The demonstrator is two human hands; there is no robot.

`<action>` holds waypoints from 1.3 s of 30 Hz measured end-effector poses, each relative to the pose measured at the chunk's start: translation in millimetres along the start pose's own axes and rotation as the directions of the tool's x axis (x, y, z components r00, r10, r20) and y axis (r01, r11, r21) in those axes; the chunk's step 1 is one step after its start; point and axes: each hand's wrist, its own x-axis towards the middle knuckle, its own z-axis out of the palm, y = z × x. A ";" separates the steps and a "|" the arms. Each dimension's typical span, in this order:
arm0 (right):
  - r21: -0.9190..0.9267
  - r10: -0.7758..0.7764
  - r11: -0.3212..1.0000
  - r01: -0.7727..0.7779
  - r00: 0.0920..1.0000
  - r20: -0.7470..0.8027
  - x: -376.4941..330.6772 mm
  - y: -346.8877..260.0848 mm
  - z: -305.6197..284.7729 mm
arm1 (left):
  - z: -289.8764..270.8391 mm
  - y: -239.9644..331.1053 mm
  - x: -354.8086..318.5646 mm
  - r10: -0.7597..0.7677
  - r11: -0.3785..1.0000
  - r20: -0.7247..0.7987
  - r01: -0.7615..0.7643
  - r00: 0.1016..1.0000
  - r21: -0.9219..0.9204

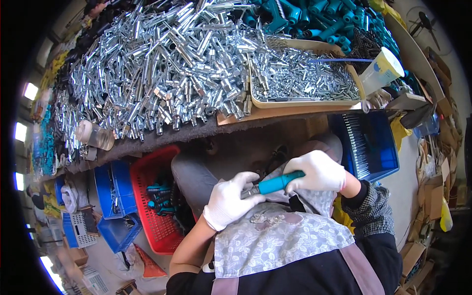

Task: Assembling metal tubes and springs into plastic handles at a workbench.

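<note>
Over the lap, a gloved left hand (227, 201) pinches a metal fitting (250, 191) against the teal handle (279, 183) clenched in the right hand (318, 172), finished pieces apparently filling a red basket (147, 172), hundreds unassembled on the table (162, 138).

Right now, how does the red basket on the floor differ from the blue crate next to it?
The red basket has mesh walls; the blue crate has solid walls. The red basket holds teal-handled tools; what lies in the blue crate cannot be told. The red basket sits nearer the person's knees, the blue crate further to their left. Both are open-topped plastic bins under the workbench.
</note>
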 end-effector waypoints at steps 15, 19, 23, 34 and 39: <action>0.393 -0.050 0.919 -0.017 0.986 0.160 7.9 13.1 32.7 | -0.6 3.5 -5.8 0.162 0.986 0.159 -0.166 0.974 0.012; 0.378 -0.060 0.926 0.005 0.989 0.134 9.3 15.2 38.3 | 0.9 4.7 0.6 0.166 0.979 0.183 -0.184 0.969 0.089; 0.345 -0.020 0.936 -0.066 0.971 0.238 23.7 4.8 36.9 | 12.6 10.9 5.1 0.179 0.973 0.246 -0.208 0.953 0.097; -0.506 -0.321 0.862 -0.022 0.749 -0.579 66.5 33.3 -78.5 | 18.4 8.9 19.7 0.212 0.970 -0.021 -0.208 0.977 0.124; -0.514 0.018 0.791 -0.333 0.852 -0.524 86.7 39.0 -96.2 | 16.1 4.1 14.8 0.150 0.980 -0.006 -0.148 0.989 0.131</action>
